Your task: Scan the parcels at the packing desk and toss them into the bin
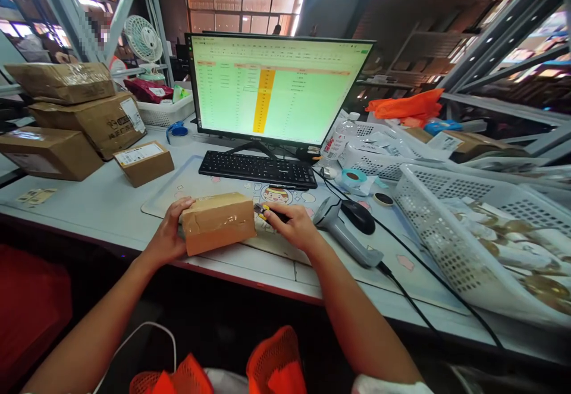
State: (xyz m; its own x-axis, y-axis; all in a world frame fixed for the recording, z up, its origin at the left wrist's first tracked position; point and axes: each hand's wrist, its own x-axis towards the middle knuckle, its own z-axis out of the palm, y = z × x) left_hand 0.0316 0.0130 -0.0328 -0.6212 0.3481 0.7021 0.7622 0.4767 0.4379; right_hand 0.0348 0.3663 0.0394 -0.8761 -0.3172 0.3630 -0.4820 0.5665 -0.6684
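Note:
A taped brown cardboard box (219,226) rests at the front edge of the desk, tilted a little. My left hand (173,227) grips its left end, fingers on the far side and top. In my right hand (295,225) is a box cutter (270,213) with yellow and black parts, its tip at the box's right end. Whether the blade touches the cardboard I cannot tell. Behind the box lies a black keyboard (259,169) in front of a lit monitor (276,90) showing a spreadsheet.
To the right are a grey barcode scanner (345,236), a black mouse (358,216), tape rolls and a white basket (437,239) of wrapped items. A cable crosses the desk there. Several cardboard boxes (84,120) stand at the left, with a small labelled box (145,165) nearer.

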